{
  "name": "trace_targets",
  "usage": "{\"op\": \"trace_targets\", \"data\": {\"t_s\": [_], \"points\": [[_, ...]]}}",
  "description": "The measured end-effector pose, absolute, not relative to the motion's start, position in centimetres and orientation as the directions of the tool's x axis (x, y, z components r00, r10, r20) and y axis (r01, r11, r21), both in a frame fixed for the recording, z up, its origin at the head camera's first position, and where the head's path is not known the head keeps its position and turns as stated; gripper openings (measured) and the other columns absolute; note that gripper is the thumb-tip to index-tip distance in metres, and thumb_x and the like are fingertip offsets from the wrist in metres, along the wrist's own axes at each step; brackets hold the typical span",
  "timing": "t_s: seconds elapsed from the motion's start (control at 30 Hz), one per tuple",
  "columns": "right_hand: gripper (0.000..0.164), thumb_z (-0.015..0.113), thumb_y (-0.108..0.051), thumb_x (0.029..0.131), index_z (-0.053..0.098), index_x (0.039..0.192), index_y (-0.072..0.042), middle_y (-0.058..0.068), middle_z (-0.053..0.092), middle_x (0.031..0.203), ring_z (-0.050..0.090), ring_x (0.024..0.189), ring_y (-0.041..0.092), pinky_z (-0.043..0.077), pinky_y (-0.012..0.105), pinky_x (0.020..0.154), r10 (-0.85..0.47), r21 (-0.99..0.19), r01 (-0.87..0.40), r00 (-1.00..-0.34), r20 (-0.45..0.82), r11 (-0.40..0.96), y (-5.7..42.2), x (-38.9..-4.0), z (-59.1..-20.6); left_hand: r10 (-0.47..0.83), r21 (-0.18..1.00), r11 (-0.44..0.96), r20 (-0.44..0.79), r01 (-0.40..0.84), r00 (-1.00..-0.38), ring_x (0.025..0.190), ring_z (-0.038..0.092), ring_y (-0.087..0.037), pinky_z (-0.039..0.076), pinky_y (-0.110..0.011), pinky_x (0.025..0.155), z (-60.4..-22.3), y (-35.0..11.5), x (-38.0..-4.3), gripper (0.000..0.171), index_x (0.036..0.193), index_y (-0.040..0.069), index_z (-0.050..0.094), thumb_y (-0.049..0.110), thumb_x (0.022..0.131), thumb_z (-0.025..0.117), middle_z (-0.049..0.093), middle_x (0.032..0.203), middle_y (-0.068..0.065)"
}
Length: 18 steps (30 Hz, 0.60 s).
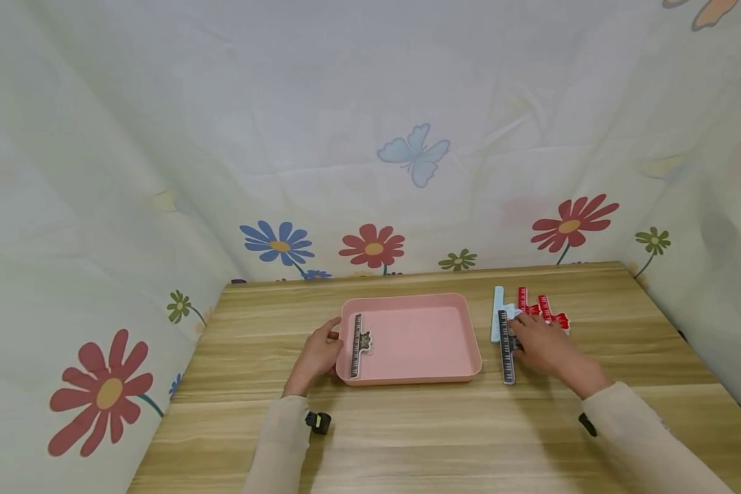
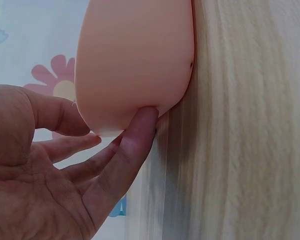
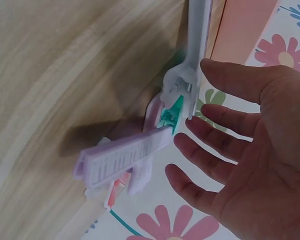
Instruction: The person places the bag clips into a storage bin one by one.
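Observation:
A pink tray (image 1: 407, 379) has my left hand (image 1: 318, 353) at its left end. In the left wrist view, my fingers hold the tray's end wall (image 2: 135, 55), one digit at the rim and another low on the wall. Inside the tray, along its left side, lies a long black-and-white clip (image 1: 355, 350) with a piano-key pattern. My right hand (image 1: 538, 341) is over a similar black clip (image 1: 506, 350) to the tray's right. In the right wrist view its fingers are spread and nearly straight, thumb tip beside the pale clip's edge (image 3: 196, 40).
Beyond the right hand lie a light-blue clip (image 1: 497, 302) and two red clips (image 1: 522, 298), (image 1: 545, 306). A lilac clip (image 3: 127, 155) shows in the right wrist view. Flowered cloth (image 1: 333, 171) hangs behind the wooden table (image 1: 420, 439).

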State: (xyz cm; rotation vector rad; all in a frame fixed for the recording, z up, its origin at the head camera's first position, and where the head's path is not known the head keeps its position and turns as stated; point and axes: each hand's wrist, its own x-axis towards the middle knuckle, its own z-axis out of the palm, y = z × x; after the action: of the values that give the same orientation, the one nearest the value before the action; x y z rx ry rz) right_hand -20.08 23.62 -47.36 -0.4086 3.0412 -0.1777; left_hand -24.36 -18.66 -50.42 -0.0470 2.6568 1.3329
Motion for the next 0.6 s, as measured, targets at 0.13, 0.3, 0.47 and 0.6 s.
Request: {"op": "trace_targets", "data": {"t_s": [0.13, 0.3, 0.47, 0.6], "points": [[0.056, 0.074, -0.02, 0.087, 0.054, 0.133, 0.004, 0.028, 0.052, 0.137, 0.048, 0.128, 0.048, 0.041, 0.07, 0.099, -0.283, -0.118, -0.276, -0.958, -0.043, 0.954, 23.8, -20.2, -47.9, 0.044, 0.793, 0.599, -0.167, -0.108, -0.985, 0.081, 0.066, -0.023, 0.054, -0.03, 0.046, -50.4, -18.6, -24.4, 0.058, 0.151, 0.014, 0.039, 0.011, 0.094, 0.05, 0.06, 0.128, -0.024], [0.049, 0.073, -0.018, 0.086, 0.057, 0.127, 0.004, 0.028, 0.056, 0.132, 0.05, 0.125, 0.048, 0.044, 0.067, 0.098, -0.296, -0.107, -0.292, -0.955, -0.022, 0.95, 23.8, -20.2, -48.3, 0.039, 0.79, 0.602, -0.172, -0.115, -0.984, 0.083, 0.066, -0.024, 0.055, -0.03, 0.046, -50.4, -18.7, -24.4, 0.057, 0.151, 0.015, 0.04, 0.012, 0.094, 0.05, 0.06, 0.128, -0.023], [0.048, 0.071, -0.018, 0.088, 0.057, 0.129, 0.004, 0.027, 0.057, 0.13, 0.051, 0.122, 0.048, 0.045, 0.067, 0.095, -0.29, -0.104, -0.284, -0.956, -0.043, 0.953, 23.8, -20.0, -48.6, 0.041, 0.789, 0.604, -0.17, -0.112, -0.985, 0.082, 0.066, -0.024, 0.055, -0.03, 0.046, -50.3, -18.7, -24.2, 0.057, 0.15, 0.014, 0.04, 0.011, 0.094, 0.05, 0.06, 0.127, -0.023], [0.048, 0.069, -0.017, 0.09, 0.056, 0.131, 0.003, 0.027, 0.057, 0.131, 0.05, 0.124, 0.048, 0.044, 0.068, 0.097, -0.285, -0.099, -0.281, -0.958, -0.028, 0.955, 23.9, -19.8, -48.8, 0.038, 0.785, 0.609, -0.166, -0.109, -0.985, 0.083, 0.066, -0.023, 0.055, -0.03, 0.046, -50.2, -18.6, -24.2, 0.057, 0.15, 0.014, 0.04, 0.012, 0.094, 0.05, 0.061, 0.126, -0.023]]}}
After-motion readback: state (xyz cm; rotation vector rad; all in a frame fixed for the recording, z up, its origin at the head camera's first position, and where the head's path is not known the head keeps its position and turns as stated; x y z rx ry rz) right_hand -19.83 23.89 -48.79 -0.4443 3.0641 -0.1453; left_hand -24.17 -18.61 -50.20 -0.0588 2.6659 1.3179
